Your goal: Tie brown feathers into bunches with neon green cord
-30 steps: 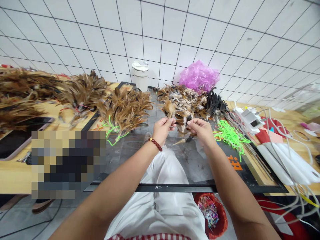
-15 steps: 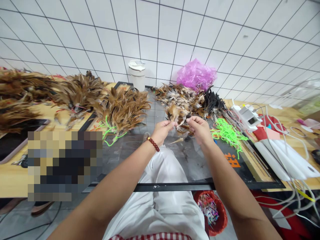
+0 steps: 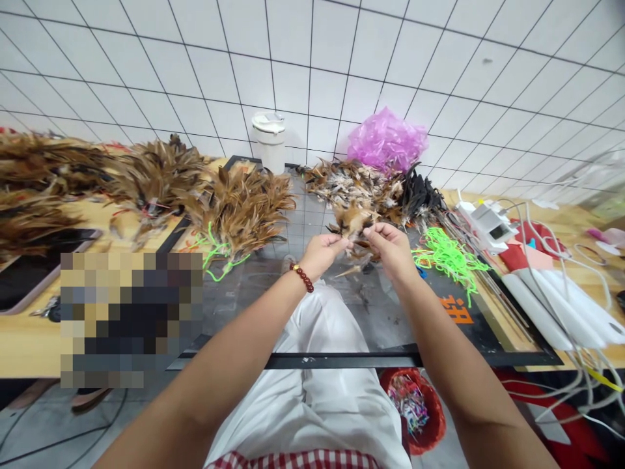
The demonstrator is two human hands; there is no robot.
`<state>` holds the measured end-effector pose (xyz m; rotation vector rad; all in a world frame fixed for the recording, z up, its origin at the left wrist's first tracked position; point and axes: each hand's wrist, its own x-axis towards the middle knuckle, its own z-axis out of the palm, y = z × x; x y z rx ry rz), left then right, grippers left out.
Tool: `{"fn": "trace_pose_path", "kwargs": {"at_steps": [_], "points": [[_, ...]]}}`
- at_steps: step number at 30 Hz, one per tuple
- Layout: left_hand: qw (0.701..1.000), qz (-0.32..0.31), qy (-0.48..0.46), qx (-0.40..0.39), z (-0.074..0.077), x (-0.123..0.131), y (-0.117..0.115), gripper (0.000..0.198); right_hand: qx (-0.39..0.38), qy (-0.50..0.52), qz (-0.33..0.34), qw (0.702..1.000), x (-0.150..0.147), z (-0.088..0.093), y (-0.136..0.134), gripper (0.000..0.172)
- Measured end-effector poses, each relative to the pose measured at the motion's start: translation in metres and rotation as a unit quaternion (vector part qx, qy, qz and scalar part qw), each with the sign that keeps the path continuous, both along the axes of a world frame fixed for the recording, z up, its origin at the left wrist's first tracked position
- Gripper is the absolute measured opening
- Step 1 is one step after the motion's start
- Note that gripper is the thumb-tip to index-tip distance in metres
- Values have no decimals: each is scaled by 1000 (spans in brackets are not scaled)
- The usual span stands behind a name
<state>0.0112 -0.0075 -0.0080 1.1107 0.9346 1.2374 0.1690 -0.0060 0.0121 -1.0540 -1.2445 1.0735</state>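
Brown feathers [image 3: 352, 220] stand up between my two hands over the glass-topped table. My left hand [image 3: 325, 254], with a beaded bracelet at the wrist, pinches the base of these feathers between thumb and fingers. Close beside it, my right hand [image 3: 390, 247] is closed in a pinch at the feathers' right side. Whether a thread or a single quill lies in its fingertips is too small to tell. Just beyond the hands spreads a loose heap of mixed brown and white feathers [image 3: 342, 182]. Bundled brown feathers [image 3: 244, 208] lie to the left.
Bright green string [image 3: 449, 257] lies right of my hands. Black feathers [image 3: 422, 195], a pink plastic bag [image 3: 388, 140] and a lidded white cup [image 3: 269, 143] stand toward the tiled wall. Chargers and white cables [image 3: 493, 225] crowd the right. Below the table edge is a red bin [image 3: 430, 417].
The brown feathers between my hands stand a little higher and fuller. Both hands stay close together, still pinching. The view has shifted slightly.
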Motion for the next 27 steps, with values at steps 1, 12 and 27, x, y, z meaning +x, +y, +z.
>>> {"fn": "trace_pose_path", "kwargs": {"at_steps": [1, 12, 27], "points": [[999, 30, -21, -17, 1, 0, 1, 8, 0, 1, -9, 1000, 0, -1, 1, 28], [951, 53, -296, -70, 11, -7, 4, 8, -156, -11, 207, 966, -18, 1, -15, 37], [976, 35, -172, -131, 7, -2, -2, 10, -5, -13, 15, 1000, -8, 1, -5, 25]]}}
